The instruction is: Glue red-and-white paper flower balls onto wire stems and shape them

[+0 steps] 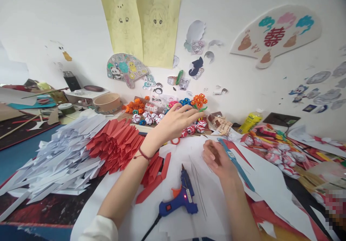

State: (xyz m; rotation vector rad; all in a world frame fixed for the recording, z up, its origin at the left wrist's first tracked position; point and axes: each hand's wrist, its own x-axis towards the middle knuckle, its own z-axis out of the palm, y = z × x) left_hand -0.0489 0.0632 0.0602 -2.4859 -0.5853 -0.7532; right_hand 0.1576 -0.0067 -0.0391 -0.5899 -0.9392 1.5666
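Note:
My left hand [178,120] reaches forward over a pile of small handmade flowers, its fingers stretched out to the right. Nothing shows in it, though the underside is hidden. White-and-red striped paper balls [152,117] and orange flowers [199,100] lie around it. My right hand [217,158] hovers above the white paper, fingers loosely curled, with no object visible between them. Just right of it lies a blue strip-like tool [238,165]. Between my forearms a blue hot glue gun [181,194] rests on its side, its red light lit. Thin metal rods [198,187] lie beside it.
Stacks of folded white paper strips [62,158] and red paper strips [116,143] spread on the left. A tan bowl [107,102] stands behind them. A yellow bottle [250,121] stands at the back right, near paper scraps [273,183]. The glue gun's cord [151,228] runs toward me.

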